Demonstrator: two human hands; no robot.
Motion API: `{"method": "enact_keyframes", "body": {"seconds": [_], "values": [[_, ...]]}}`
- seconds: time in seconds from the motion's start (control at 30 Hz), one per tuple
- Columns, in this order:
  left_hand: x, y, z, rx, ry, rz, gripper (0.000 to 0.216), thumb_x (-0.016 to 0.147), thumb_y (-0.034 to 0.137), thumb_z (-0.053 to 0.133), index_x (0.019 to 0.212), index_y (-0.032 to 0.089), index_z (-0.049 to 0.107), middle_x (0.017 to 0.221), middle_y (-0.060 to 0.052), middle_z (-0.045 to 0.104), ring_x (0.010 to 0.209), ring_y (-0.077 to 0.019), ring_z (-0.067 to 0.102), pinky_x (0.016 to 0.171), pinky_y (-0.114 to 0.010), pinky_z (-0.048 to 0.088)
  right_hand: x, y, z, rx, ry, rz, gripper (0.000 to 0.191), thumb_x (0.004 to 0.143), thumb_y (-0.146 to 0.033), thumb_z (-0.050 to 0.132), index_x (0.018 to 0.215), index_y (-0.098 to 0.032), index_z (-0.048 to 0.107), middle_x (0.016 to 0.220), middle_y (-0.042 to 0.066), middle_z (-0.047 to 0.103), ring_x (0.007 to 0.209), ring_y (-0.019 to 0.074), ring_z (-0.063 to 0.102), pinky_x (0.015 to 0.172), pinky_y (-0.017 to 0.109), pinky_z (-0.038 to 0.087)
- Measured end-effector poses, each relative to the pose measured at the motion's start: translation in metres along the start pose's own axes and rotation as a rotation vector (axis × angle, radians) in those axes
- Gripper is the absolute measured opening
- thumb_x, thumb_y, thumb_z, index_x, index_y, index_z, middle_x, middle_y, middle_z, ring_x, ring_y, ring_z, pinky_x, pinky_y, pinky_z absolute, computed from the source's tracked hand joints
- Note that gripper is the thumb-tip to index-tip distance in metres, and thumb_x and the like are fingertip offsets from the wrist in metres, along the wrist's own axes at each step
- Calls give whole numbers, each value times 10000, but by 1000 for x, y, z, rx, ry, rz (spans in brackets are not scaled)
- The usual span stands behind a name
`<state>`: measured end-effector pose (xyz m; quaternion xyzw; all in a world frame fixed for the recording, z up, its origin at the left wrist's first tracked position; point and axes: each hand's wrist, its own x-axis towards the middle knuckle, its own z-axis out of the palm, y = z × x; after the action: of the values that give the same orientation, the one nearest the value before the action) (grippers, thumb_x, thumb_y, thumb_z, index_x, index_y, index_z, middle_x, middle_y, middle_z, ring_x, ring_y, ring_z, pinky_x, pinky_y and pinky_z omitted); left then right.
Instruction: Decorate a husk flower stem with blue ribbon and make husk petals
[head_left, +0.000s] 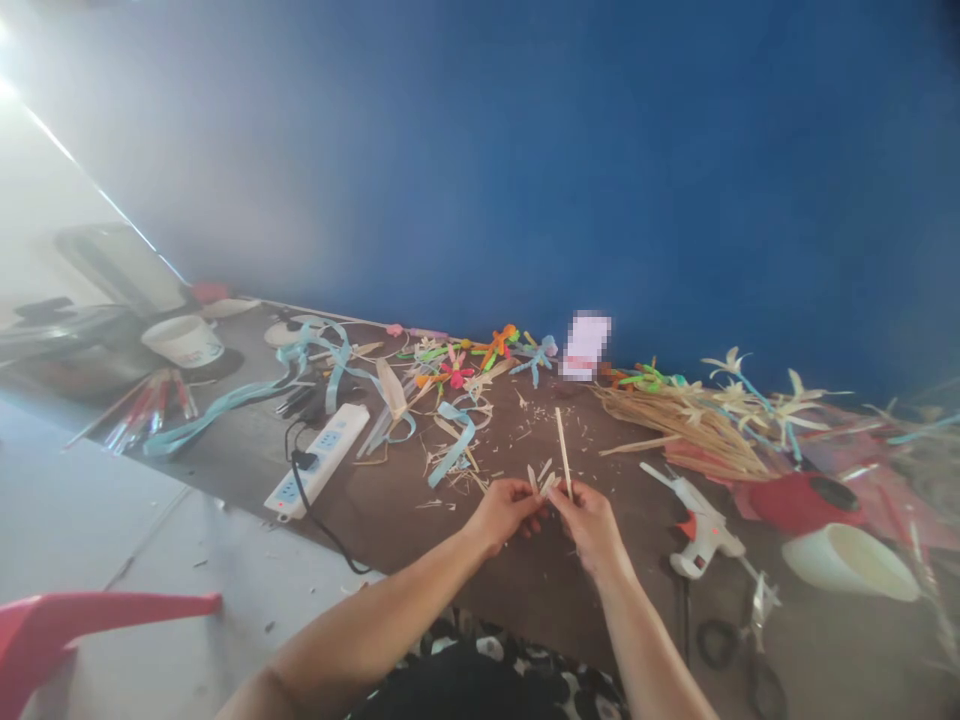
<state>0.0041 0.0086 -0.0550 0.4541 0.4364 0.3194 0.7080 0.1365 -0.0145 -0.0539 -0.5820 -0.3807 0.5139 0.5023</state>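
The broad brown tabletop (401,515), which I view remotely, bears a long white plastic power strip (319,462) at left and a white, pistol-shaped glue gun (701,525) at right. Between them I see the left hand (511,512) curled, its fingertips pinched on small pale pointed slivers (534,482); the right hand (589,525), similarly closed, meets it and holds a thin, straight pale stick (563,450) pointing away. In my judgement, a loosened pinch could drop slivers among lookalike scraps, while reaching rightward carelessly could meet a possibly hot nozzle (658,474).
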Motion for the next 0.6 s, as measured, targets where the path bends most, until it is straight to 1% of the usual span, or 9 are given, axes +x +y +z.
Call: {"method": "enact_keyframes", "body": {"seconds": [0.1, 0.17, 0.37, 0.47, 0.53, 0.6], "values": [[3, -1, 0, -35, 30, -27, 274, 639, 389, 589, 708, 128, 543, 633, -18, 595, 437, -69, 508, 367, -161, 350, 2, 3, 0, 123, -29, 59, 243, 641, -384, 613, 631, -154, 534, 368, -103, 315, 311, 29, 211, 307, 169, 127], [5, 0, 0, -59, 47, -36, 266, 636, 380, 596, 703, 130, 535, 644, -20, 600, 437, -68, 511, 365, -157, 349, 3, 5, 0, 170, -50, 78, 216, 656, -356, 605, 628, -158, 524, 363, -113, 277, 308, 24, 181, 307, 163, 108], [6, 2, 2, -94, 89, -31, 260, 641, 379, 591, 721, 136, 542, 689, -23, 602, 457, -72, 524, 350, -149, 334, 3, 7, 4, 215, -48, 95, 213, 667, -336, 591, 594, -169, 481, 364, -119, 264, 299, 18, 171, 298, 150, 108], [7, 1, 4, -124, 109, -3, 261, 636, 382, 596, 722, 142, 540, 644, 0, 573, 456, -73, 518, 353, -151, 337, 2, 7, 6, 232, -37, 101, 221, 673, -340, 585, 584, -174, 469, 354, -125, 239, 295, 19, 176, 294, 144, 111], [7, 0, 5, -146, 109, 23, 260, 633, 384, 600, 699, 140, 536, 610, 12, 552, 451, -66, 498, 364, -155, 345, 1, 6, 6, 240, -36, 102, 228, 671, -345, 586, 579, -173, 466, 358, -122, 257, 292, 17, 182, 290, 140, 115], [6, 0, 6, -160, 128, 60, 258, 637, 383, 597, 675, 137, 529, 596, 16, 540, 447, -59, 476, 375, -157, 351, -2, 3, 5, 250, -37, 102, 215, 663, -357, 592, 623, -173, 488, 397, -112, 325, 291, 12, 197, 283, 135, 126]]}}
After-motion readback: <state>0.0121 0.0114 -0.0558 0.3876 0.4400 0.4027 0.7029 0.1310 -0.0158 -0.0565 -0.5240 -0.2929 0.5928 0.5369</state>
